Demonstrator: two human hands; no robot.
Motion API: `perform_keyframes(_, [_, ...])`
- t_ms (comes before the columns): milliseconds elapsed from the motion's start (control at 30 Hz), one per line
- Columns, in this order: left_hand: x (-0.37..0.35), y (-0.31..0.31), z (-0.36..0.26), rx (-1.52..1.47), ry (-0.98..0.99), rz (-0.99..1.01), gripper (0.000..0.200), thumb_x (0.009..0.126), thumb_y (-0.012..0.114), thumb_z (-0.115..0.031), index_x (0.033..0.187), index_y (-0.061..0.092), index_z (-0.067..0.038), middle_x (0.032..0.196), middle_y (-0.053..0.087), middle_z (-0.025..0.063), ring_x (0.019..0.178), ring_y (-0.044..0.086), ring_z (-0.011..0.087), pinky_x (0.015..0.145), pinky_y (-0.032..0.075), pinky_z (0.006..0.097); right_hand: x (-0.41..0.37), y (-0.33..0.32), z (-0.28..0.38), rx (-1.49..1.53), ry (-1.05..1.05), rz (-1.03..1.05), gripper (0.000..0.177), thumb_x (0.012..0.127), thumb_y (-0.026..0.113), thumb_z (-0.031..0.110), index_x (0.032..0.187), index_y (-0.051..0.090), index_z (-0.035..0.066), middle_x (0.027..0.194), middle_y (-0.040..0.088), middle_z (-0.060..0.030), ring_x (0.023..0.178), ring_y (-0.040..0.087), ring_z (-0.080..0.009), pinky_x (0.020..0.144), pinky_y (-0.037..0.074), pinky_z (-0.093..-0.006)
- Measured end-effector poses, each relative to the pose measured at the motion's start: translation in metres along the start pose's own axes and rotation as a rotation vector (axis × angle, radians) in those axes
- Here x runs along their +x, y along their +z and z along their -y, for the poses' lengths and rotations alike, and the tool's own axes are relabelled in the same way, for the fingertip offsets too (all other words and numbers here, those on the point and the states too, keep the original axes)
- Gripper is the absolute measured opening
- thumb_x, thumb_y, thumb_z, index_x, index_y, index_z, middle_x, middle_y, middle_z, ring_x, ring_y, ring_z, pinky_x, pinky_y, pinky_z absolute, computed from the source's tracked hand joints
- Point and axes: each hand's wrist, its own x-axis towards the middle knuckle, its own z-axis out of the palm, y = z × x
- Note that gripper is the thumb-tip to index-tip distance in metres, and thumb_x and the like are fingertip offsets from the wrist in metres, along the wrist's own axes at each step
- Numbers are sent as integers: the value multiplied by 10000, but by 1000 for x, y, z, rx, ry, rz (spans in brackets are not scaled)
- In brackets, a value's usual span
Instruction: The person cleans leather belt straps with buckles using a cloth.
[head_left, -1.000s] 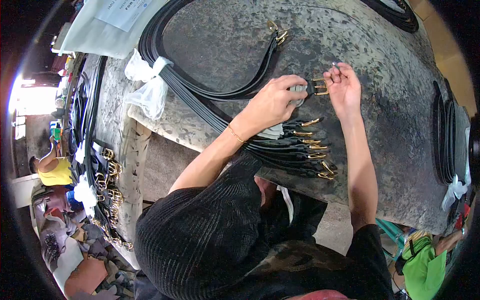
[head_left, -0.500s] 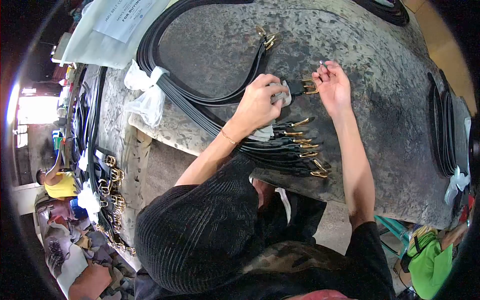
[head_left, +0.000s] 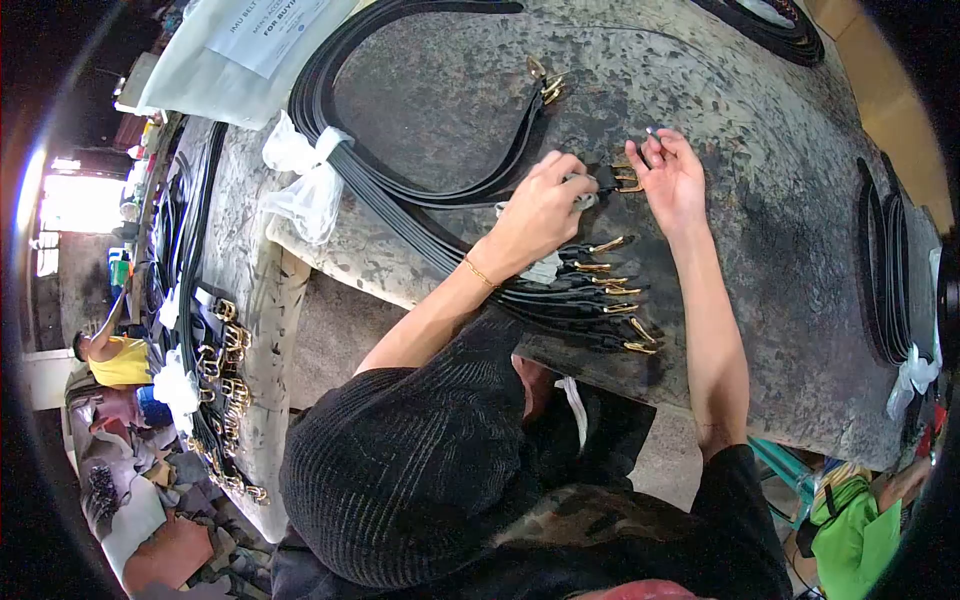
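Observation:
My left hand (head_left: 545, 212) is closed over a pale rag-like wad (head_left: 584, 200), pressed near the buckle end of a black belt. That belt's gold buckle (head_left: 628, 179) lies between my two hands. Palm up with curled fingers, my right hand (head_left: 672, 188) sits just right of the buckle. A tiny dark thing with a shiny tip (head_left: 652, 131) shows at its fingertips, too small to name. Below my left hand, a fan of black belts (head_left: 570, 290) has several gold buckles (head_left: 622, 291) in a row.
A plastic wrap (head_left: 305, 165) ties the belt bundle on the dark worn table (head_left: 790, 240). Two buckles (head_left: 545, 82) lie above my left hand. A labelled bag (head_left: 235, 70) is at upper left, coiled belts (head_left: 885, 260) at right. A person in yellow (head_left: 122, 362) is far left.
My left hand has moved slightly right in the view, and less of the pale wad shows. My right hand keeps nearly the same pose. The whole view has shifted a little.

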Motion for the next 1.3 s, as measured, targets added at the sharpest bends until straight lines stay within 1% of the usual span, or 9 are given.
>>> perform_keyframes(100, [6,4,-5,-121,60,-30,332,746,663,39,1072,631,-16,1030,613,158,981,579,320,847,490,398,0,0,0,-14,0,2,77,896,538,47,940,584,3,723,492,-29,697,493,-126,988,480,-479])
perform_keyframes(200, [10,9,-12,-201,-134,-159,382,755,665,35,1129,598,-8,1050,619,170,1001,580,331,870,490,385,0,-2,0,-20,6,5,79,897,536,49,940,585,5,725,490,-30,694,487,-126,990,480,-473])
perform_keyframes(333, [9,19,-12,112,-94,-24,417,797,699,-152,1176,597,-11,1235,550,155,1185,481,328,961,423,422,1,-2,0,-2,19,-1,74,898,535,50,933,583,6,720,475,-29,692,481,-127,994,478,-463])
perform_keyframes(633, [14,12,-11,188,42,38,251,768,667,-79,1001,637,10,992,520,118,1006,512,289,865,455,396,-1,1,2,-15,21,7,66,902,530,47,931,577,10,729,453,-25,705,469,-127,995,484,-461])
perform_keyframes(733, [14,10,-8,194,162,67,210,752,635,-56,947,639,21,977,526,116,997,520,284,864,470,374,-1,0,2,-22,16,8,69,903,527,45,939,574,10,730,457,-28,707,470,-126,997,483,-460])
perform_keyframes(933, [19,-5,-16,201,127,182,163,739,630,-61,879,644,22,961,526,107,1006,532,282,870,485,351,-2,1,3,-17,20,5,76,903,524,45,951,568,7,733,466,-32,686,472,-126,1003,479,-460])
perform_keyframes(1067, [12,-13,-17,227,131,239,181,754,651,-87,910,673,2,1007,544,99,1039,540,281,879,488,361,-2,3,3,-13,18,10,73,900,523,39,954,563,11,728,472,-32,679,478,-124,1004,475,-467])
perform_keyframes(1133, [7,-16,-3,24,197,207,220,776,668,-104,983,699,-36,1071,560,88,1082,542,283,901,489,371,-3,3,3,-9,23,-7,67,897,526,39,949,561,16,719,475,-30,680,485,-121,1004,472,-473])
perform_keyframes(1300, [11,-30,17,-240,-262,-77,246,807,627,-54,1045,679,-22,1029,680,175,964,664,311,872,505,374,-2,4,4,-23,25,-17,64,897,532,48,947,560,19,722,481,-26,677,489,-121,1001,472,-473])
